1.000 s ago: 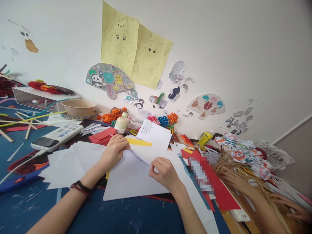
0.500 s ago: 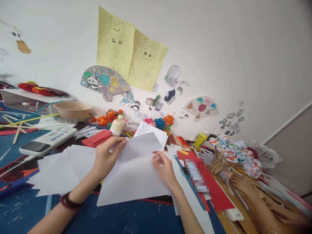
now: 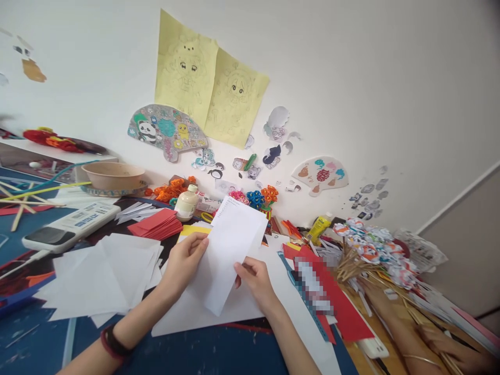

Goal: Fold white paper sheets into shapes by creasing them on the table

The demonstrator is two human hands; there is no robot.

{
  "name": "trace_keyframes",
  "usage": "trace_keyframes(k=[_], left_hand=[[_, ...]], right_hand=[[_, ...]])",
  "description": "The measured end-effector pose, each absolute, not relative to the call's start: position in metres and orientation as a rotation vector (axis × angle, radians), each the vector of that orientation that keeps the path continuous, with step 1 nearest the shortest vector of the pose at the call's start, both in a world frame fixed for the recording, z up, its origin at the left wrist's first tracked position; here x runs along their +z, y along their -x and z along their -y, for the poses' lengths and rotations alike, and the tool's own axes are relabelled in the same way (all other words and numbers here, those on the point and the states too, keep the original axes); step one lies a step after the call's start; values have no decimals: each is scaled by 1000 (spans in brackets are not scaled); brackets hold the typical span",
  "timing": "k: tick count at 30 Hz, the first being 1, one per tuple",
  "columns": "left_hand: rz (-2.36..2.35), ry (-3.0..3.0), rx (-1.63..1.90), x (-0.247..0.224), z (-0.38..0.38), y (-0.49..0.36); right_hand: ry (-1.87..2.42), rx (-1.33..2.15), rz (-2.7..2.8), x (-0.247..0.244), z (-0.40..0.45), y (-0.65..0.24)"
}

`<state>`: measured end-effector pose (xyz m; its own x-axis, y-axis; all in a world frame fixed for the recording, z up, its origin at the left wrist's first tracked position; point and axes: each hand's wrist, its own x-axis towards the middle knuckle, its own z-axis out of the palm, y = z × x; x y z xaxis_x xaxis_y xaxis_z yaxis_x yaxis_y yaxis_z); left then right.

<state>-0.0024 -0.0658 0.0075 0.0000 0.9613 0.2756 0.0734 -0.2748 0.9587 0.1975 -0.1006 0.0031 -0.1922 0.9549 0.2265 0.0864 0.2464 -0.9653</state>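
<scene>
Yellow paper with pencil-drawn characters (image 3: pixel 213 80) is hanging above the panda-decorated fan (image 3: pixel 166 130); a beige bowl (image 3: pixel 113 177) is sitting below-left of it.

held sheet (image 3: pixel 234 245): smooth, matt paper | white device (image 3: pixel 78 221): smooth plastic | crossed sticks (image 3: pixel 17 217): matt wood

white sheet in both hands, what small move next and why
Probably lower the white sheet onto the larger paper beneath: the left hand pinches its left edge and the right hand its right edge, so both could guide it down.
</scene>
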Motion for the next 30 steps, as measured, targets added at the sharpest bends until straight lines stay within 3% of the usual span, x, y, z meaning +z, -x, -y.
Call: trace_keyframes(k=[6,10,18,30], left_hand=[[-1471,-1978,1460,3,68,3],[-1331,-2322,1421,-5,76,-9],[-1180,-2122,1064,-8,93,-25],[-905,-1818,1073,-6,88,-21]], right_hand=[[1145,916,1487,1,99,-200],[1152,833,1518,3,101,-198],[1018,923,1512,-1,97,-192],[979,1036,1434,-5,95,-192]])
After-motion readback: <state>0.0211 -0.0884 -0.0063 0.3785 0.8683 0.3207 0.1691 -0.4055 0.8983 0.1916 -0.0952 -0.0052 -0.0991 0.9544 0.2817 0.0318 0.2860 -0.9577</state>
